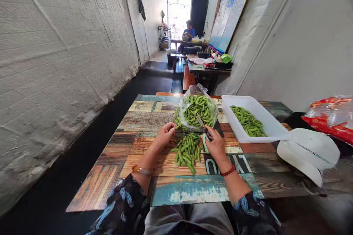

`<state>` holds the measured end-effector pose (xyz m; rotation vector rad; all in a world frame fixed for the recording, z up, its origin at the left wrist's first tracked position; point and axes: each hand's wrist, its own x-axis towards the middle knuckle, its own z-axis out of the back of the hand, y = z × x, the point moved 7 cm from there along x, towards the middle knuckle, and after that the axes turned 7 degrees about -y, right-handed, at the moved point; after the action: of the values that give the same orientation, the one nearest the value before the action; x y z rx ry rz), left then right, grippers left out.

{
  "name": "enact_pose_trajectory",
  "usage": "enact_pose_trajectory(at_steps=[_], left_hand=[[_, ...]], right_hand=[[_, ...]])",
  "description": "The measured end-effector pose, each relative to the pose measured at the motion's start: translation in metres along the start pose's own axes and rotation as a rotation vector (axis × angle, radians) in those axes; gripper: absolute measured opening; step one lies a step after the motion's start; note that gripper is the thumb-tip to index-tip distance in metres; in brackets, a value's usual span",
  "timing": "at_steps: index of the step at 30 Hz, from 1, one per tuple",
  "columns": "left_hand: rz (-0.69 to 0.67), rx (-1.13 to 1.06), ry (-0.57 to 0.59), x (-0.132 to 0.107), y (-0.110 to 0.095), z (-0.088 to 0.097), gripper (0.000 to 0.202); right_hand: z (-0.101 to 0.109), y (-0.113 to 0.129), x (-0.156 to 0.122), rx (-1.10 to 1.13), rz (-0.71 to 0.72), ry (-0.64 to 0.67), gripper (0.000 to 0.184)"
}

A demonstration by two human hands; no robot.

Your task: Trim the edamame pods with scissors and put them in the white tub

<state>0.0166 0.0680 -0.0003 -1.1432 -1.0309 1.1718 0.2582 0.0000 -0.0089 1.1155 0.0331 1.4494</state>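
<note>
My left hand (pixel 166 134) pinches a green soybean pod (pixel 177 127) by its end, close to the left side of the plastic bag. In my right hand (pixel 216 146) is a pair of scissors (pixel 203 125), their blades pointing up and left in front of the bag. The clear plastic bag (pixel 182 107) stands rolled open and full of green pods (pixel 199 108). Between my hands a loose pile of pods (pixel 188 151) lies on the wooden table (pixel 165 190). To the right, a white plastic tub (pixel 271 126) holds more pods (pixel 247 120) at its left side.
A white cap (pixel 309 152) lies right of the tub, with a red-and-clear plastic package (pixel 331 114) behind it. Further back stands another table (pixel 197 68) with a green bowl (pixel 225 58) and clutter. A person in blue (pixel 189 31) sits near the doorway.
</note>
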Motion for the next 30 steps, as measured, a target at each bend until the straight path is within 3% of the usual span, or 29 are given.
enact_pose_trajectory(at_steps=[30], left_hand=[[0.017, -0.062, 0.018, -0.0026, -0.0024, -0.0035, 0.018]], right_hand=[[-0.0008, -0.0024, -0.0001, 0.02, -0.019, 0.006, 0.047]])
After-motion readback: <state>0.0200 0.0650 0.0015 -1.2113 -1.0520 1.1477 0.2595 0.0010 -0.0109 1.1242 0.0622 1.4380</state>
